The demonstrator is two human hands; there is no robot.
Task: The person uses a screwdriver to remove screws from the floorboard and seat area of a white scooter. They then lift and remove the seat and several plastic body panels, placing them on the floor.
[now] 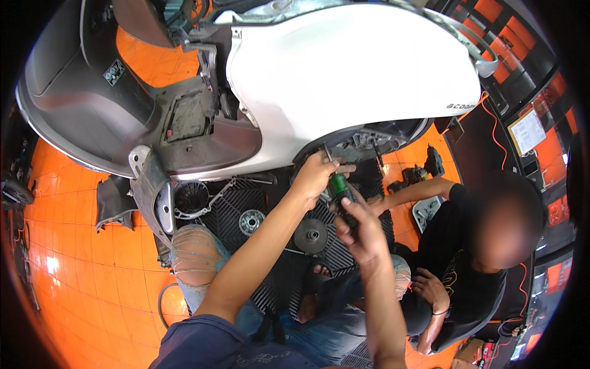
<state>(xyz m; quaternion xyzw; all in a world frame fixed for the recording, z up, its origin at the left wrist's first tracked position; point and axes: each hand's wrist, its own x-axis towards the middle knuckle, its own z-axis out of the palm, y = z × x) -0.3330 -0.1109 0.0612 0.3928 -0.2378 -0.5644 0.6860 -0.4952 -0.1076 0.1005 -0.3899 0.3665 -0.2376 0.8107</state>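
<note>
A screwdriver [338, 182] with a green and black handle points up toward the dark underside of a white scooter [344, 67]. My right hand [362, 232] is closed around the back of its handle. Higher up, at the shaft and front of the handle, my left hand [314, 176] has its fingers closed on the tool. The tip lies against or close to the scooter's lower edge; whether it touches a screw cannot be made out. Right beside my right hand is a co-worker's hand [380, 204].
A person in a black shirt [448, 246] crouches at my right. Below the scooter, a ribbed black mat [279, 230] carries a round metal disc [311, 236], a smaller wheel-like part [251, 222] and a round housing [192, 198]. Dark trim [115, 203] lies on the orange floor [92, 264].
</note>
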